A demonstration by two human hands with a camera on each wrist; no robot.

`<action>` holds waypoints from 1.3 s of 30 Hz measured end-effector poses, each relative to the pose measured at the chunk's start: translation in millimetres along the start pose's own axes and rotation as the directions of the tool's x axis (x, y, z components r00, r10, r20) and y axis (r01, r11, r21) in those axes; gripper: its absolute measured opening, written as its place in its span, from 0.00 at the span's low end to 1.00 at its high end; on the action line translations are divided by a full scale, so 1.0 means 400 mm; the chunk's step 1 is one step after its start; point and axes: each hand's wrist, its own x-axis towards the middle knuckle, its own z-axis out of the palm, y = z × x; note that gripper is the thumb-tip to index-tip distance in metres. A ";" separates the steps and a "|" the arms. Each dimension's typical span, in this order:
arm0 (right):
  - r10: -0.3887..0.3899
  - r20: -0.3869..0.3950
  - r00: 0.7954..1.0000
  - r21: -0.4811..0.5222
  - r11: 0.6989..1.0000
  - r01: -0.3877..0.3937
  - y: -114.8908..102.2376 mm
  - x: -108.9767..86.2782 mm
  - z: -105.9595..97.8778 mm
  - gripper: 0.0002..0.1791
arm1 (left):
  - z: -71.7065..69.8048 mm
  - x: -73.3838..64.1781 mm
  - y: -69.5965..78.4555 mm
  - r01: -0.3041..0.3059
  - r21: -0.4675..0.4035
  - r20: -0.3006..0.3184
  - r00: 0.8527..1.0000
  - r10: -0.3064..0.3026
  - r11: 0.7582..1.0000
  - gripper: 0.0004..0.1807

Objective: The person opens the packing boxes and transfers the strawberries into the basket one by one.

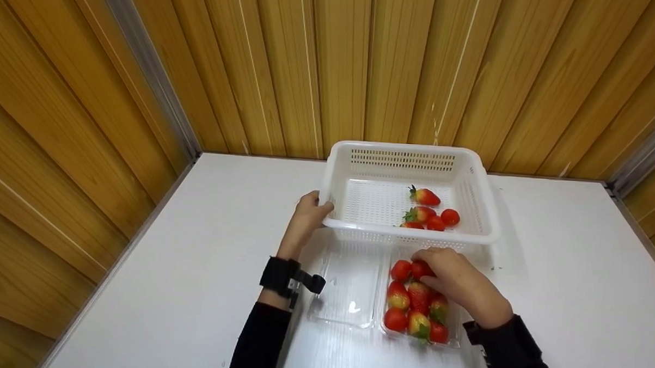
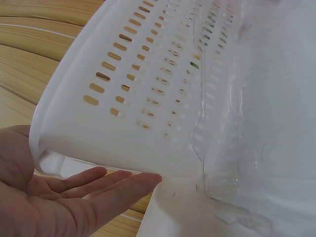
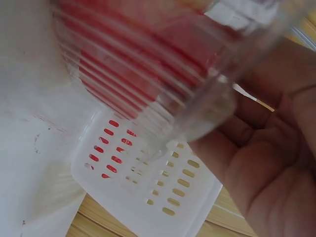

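Note:
My left hand (image 1: pixel 308 219) grips the left front corner of a white slotted plastic basket (image 1: pixel 410 234); in the left wrist view its fingers (image 2: pixel 123 195) reach beneath the rim. In front of the basket lies a clear plastic clamshell box, its lid (image 1: pixel 351 294) folded open to the left. Strawberries (image 1: pixel 419 297) and small round tomatoes (image 1: pixel 396 319) fill the box's right half. Over its back end, my right hand (image 1: pixel 455 275) pinches a red tomato (image 1: pixel 421 269) between thumb and fingers. The right wrist view shows the ribbed box wall (image 3: pixel 143 64) close up, beside the palm.
Inside the basket, toward its right front, are a few strawberries (image 1: pixel 426 196) and small tomatoes (image 1: pixel 450 217). Everything stands on a white table (image 1: pixel 205 267). Wood-patterned panels (image 1: pixel 339 70) rise behind the table and at both sides, with the basket close to the back one.

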 end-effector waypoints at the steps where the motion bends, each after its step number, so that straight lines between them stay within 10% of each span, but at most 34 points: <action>1: 0.002 -0.004 1.000 0.006 1.000 -0.002 -0.001 0.000 -0.002 0.14 | 0.000 0.000 -0.001 -0.006 0.004 -0.001 1.000 0.006 1.000 0.23; 29: 0.046 -0.071 0.996 0.071 0.997 -0.041 -0.015 -0.057 -0.114 0.19 | 0.004 0.004 0.000 0.030 -0.029 0.005 1.000 -0.030 0.999 0.26; 39: 0.049 -0.297 0.954 0.064 0.997 -0.031 0.024 -0.098 -0.158 0.19 | 0.005 0.004 -0.001 0.031 -0.021 -0.002 1.000 -0.031 0.999 0.27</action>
